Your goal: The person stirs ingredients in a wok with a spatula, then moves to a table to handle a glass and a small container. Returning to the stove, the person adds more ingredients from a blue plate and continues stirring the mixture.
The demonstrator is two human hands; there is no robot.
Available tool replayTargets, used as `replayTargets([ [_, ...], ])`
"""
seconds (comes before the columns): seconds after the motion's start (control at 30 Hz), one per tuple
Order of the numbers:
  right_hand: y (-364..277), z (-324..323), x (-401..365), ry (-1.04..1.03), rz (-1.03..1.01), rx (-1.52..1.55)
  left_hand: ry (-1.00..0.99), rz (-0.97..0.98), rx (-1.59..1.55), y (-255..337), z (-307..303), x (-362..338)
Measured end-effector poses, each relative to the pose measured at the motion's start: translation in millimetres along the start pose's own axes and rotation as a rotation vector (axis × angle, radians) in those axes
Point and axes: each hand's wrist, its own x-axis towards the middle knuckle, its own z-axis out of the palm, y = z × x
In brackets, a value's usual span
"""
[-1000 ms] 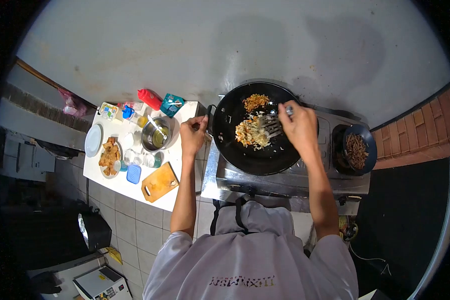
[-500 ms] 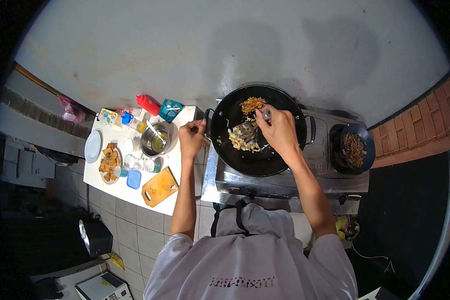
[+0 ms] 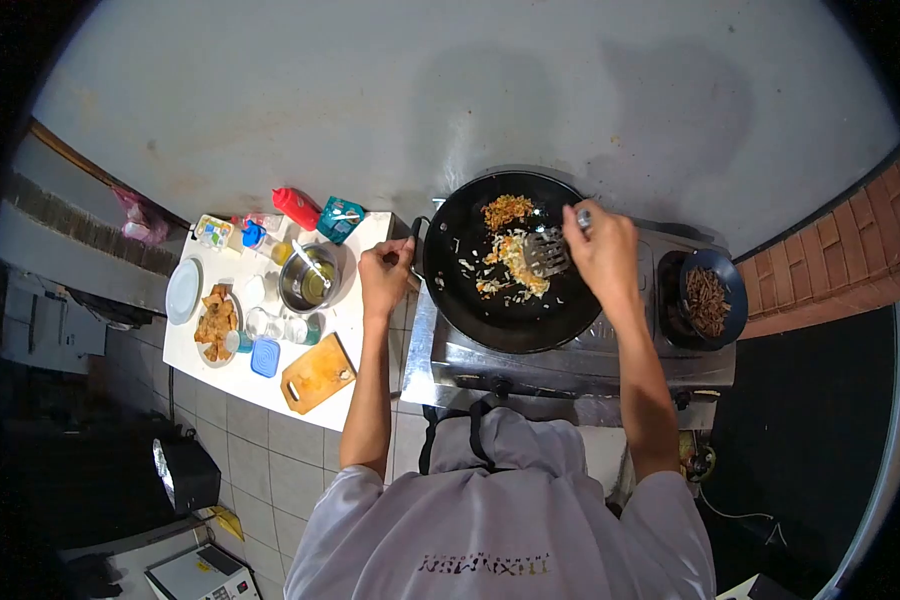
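A large black wok [image 3: 490, 325] sits on the steel stove. My left hand [image 3: 386, 275] is closed on the wok's left handle. In my right hand [image 3: 602, 255], above the wok's right side, is the grip of a slotted metal spatula [image 3: 546, 253]. The spatula's blade touches the right edge of scrambled egg [image 3: 515, 262] in white and yellow bits. Behind the egg, apart from it, lies a small orange-brown heap of minced food [image 3: 507, 210]. Small white scraps are scattered on the wok's left side.
A pan with brown strips [image 3: 708, 300] stands on the stove [image 3: 640, 350] at right. The white table [image 3: 205, 368] at left bears a steel bowl [image 3: 292, 285], red bottle [image 3: 295, 207], cutting board [image 3: 317, 375], blue-lidded box [image 3: 265, 357] and plate of fried pieces [image 3: 216, 322].
My right hand and the spatula have moved right. The egg now lies in a narrower, taller pile, and the spatula's blade shows more clearly beside it. My left hand stays at the handle.
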Motion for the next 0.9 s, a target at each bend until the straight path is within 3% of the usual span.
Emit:
replayTargets([
  [0.07, 0.2, -5.6, 4.0, 0.034, 0.001, -0.032, 0.01, 0.002, 0.001, 1.0, 0.1, -1.0],
  [0.2, -13.4, 17.5, -2.3, -0.054, 0.076, 0.217, 0.021, 0.06, -0.029, -9.4, 4.1, 2.2],
  [0.33, -8.9, 42.4, -9.3, -0.017, -0.052, 0.325, 0.026, 0.079, -0.034, -8.2, 2.1, 2.5],
  [0.43, -1.7, 33.1, -0.6, -0.023, 0.064, 0.07, 0.029, 0.08, -0.011, -8.6, 3.1, 1.0],
  [0.6, -23.5, 36.8, -2.4, -0.018, 0.116, 0.315, -0.004, 0.037, -0.065, -9.7, 2.6, 0.8],
  [0.67, -20.4, 45.5, -5.4, -0.07, 0.029, 0.187, -0.006, 0.038, -0.06, -3.6, 2.3, 0.7],
  [0.9, 1.9, 7.7, 7.3, 0.011, 0.162, 0.035, 0.021, 0.093, -0.006, -4.0, 2.8, 1.3],
])
